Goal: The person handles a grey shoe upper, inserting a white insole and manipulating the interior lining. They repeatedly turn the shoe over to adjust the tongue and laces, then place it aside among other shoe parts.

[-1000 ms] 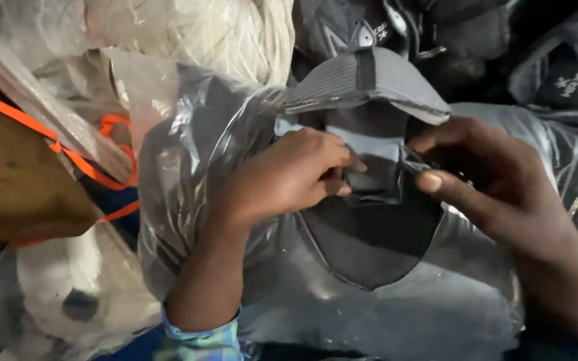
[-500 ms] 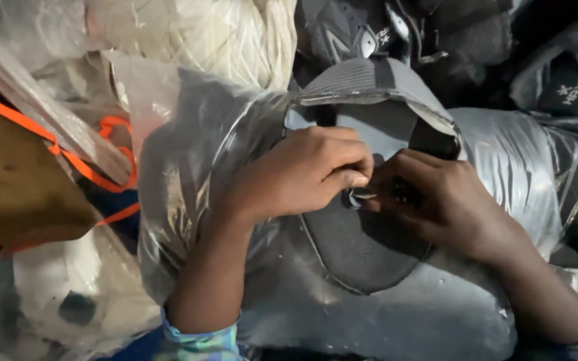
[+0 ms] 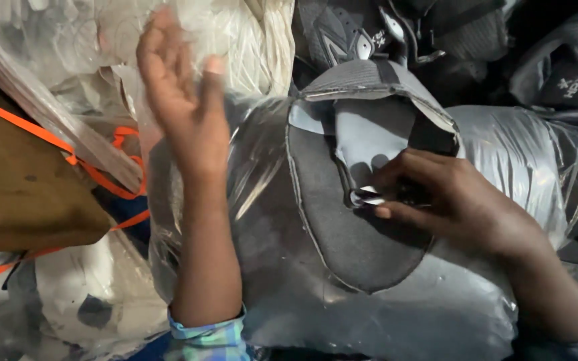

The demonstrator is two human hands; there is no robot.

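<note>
Head view: left hand (image 3: 185,113) raised, fingers spread, holding nothing, over the clear plastic-wrapped bundle (image 3: 476,314). The dark grey foam-backed shoe upper panel (image 3: 342,220) lies flat on the bundle's top for support, long axis near-vertical in frame, pointed end toward bundle's near edge. Right hand (image 3: 449,200) pinches small white tag (image 3: 366,196) at panel's centre.

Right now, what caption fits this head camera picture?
Right hand pinches a small metal piece on a grey shoe upper; left hand lifted open.
</note>
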